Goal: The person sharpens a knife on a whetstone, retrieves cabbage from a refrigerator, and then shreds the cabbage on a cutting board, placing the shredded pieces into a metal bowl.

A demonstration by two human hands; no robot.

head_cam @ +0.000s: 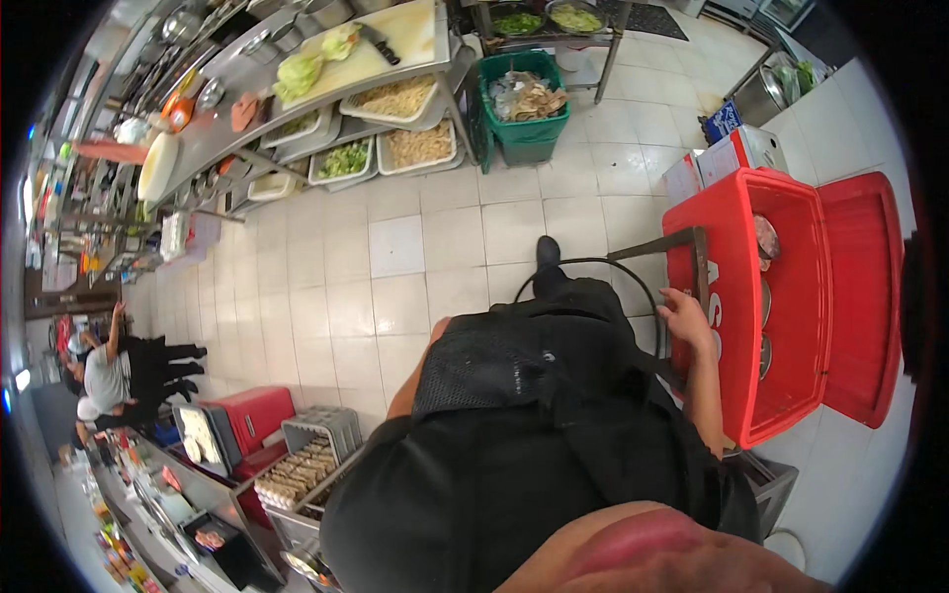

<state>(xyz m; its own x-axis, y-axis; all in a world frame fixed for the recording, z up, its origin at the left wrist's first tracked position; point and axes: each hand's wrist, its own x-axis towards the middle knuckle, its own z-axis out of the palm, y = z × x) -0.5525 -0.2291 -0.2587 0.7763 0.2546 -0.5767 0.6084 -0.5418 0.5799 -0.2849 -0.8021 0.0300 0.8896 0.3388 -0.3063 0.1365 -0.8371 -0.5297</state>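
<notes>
My right hand (683,317) hangs beside the near wall of a red ice chest (730,311), its fingers apart and nothing seen in them. A black hose or cable loops close by, next to a dark metal frame (699,259). The chest's red lid (860,296) is swung back. Inside are what looks like raw meat (767,237) and round metal containers (765,356), partly hidden by the wall. Of my left arm (415,382) only a part shows at my side; the left hand is hidden behind my dark clothing.
A steel table (215,137) holds a cutting board (411,30), lettuce (298,75) and a knife (379,44), with food trays (419,144) below. A green waste bin (525,133) stands beside it. Several people (111,374) are far left. Egg trays (296,474) are lower left.
</notes>
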